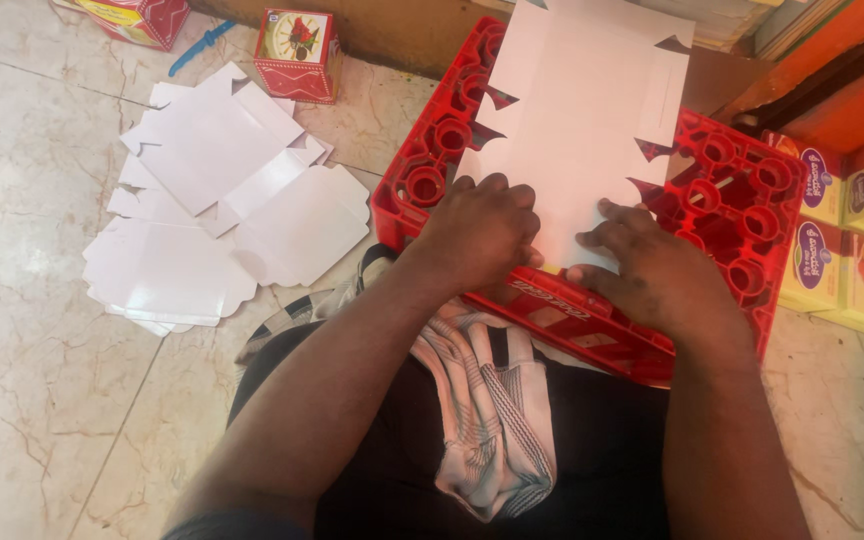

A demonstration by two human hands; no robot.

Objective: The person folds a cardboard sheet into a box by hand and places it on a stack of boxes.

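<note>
Cardboard blank, white, die-cut with notched flaps, lies flat and unfolded on top of a red plastic bottle crate, which stands on the marble floor in front of the seated person

Head view, the only one:
- Left hand rests knuckles-up on the blank's near left edge, fingers curled and pressed together against the sheet; whether an edge is pinched underneath cannot be told
- Right hand lies flat on the near right part, fingers slightly spread and pressing down
- Striped cloth lies across the person's lap

Handling judgement: the sheet looks light and thin, stiff enough to lie flat over the crate's open cells, yet easily creased; flaps and notches appear the weakest points. Best held at the solid panels near the edges, not by the narrow tabs. The smooth surface may slide on the crate ribs

Surroundings:
- Stack of similar white blanks spread on the floor to the left, well apart
- Finished red printed box beyond them
- Yellow cartons just beside the crate on the right
</note>
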